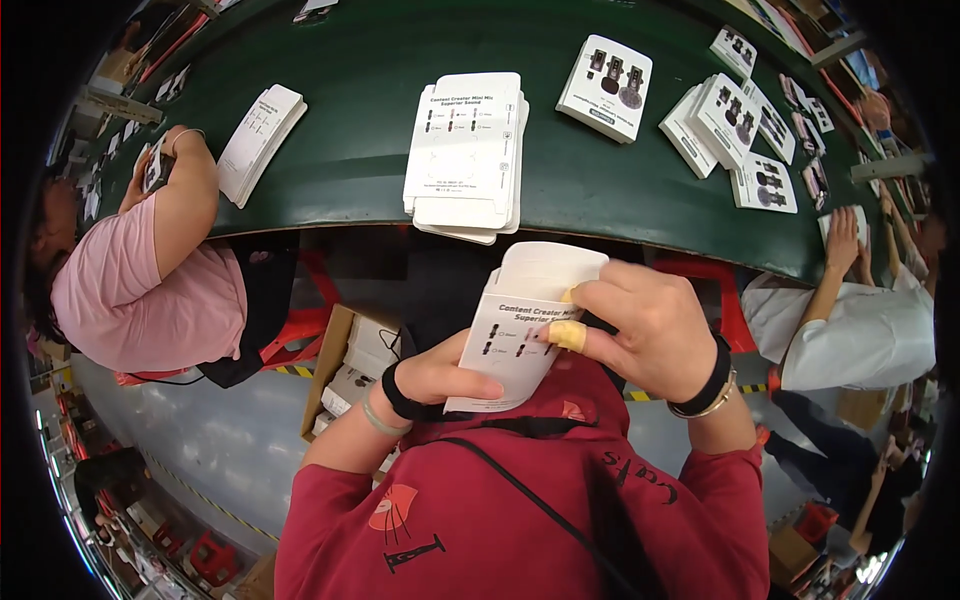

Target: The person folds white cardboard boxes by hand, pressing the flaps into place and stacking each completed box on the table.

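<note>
Close to my body I hold a thin white printed carton (500, 365), tilted, with its rounded top flap (548, 268) standing up. My left hand (440, 372) is closed around its lower left side, thumb lying across the printed face. At the upper right edge, beside the flap, my right hand (655, 325) pinches the carton. Yellow tape (567, 335) wraps the right thumb, and a fingertip also shows yellow. Just beyond, a stack of similar white cartons (462, 150) lies at the edge of the green table (350, 120).
More carton stacks lie on the table: one at left (258, 150), one at back right (605, 90), several at far right (722, 120). A person in pink (150, 245) sits left, another in a pale top (850, 325) right. An opened cardboard box (328, 365) stands below the table.
</note>
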Demonstrator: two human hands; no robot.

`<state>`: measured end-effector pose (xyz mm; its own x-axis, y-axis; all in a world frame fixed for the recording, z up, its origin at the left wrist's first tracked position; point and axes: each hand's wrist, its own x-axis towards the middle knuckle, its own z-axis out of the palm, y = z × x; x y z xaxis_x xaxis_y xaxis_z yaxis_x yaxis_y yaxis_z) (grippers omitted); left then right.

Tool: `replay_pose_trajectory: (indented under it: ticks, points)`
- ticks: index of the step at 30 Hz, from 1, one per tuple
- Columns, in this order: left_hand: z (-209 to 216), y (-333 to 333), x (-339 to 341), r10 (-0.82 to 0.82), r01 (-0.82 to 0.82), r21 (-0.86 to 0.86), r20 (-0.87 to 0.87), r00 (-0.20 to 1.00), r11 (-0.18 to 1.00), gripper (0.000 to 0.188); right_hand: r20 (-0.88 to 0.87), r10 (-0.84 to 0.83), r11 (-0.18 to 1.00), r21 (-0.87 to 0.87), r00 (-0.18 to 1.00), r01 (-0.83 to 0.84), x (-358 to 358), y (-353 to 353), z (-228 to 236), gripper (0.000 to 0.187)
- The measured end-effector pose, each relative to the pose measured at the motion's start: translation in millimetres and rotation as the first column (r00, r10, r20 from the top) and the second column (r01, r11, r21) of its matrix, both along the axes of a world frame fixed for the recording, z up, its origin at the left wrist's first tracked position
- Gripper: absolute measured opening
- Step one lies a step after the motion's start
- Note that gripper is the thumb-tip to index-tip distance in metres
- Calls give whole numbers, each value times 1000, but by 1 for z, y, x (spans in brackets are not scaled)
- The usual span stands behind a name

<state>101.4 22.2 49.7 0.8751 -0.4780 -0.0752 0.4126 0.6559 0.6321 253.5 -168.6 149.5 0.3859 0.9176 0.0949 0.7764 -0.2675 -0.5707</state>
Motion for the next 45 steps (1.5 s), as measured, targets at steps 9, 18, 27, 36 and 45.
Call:
replay_pose_trajectory:
  ticks: [9, 18, 27, 36, 45]
  points:
    - [12, -12, -22, 170, -152, 135, -134, 976, 979, 60, -688, -147, 978, 8, 711, 210, -21, -20, -32, 24]
    - [11, -11, -26, 458, -580, 672, 379, 804, 461, 45, -513, -151, 968, 96, 845, 231, -37, -25, -44, 23]
    - [20, -15, -22, 528, -741, 509, 521, 671, 438, 54, -971, 90, 789, 205, 221, 580, -36, -13, -52, 45]
    - [12, -19, -25, 457, -675, 601, 501, 735, 428, 45, -861, -34, 970, 95, 508, 226, -22, -9, -28, 38]
    - [28, -18, -19, 548, -724, 535, 480, 685, 436, 38, -573, 181, 943, 332, 799, 25, -23, -8, -35, 33]
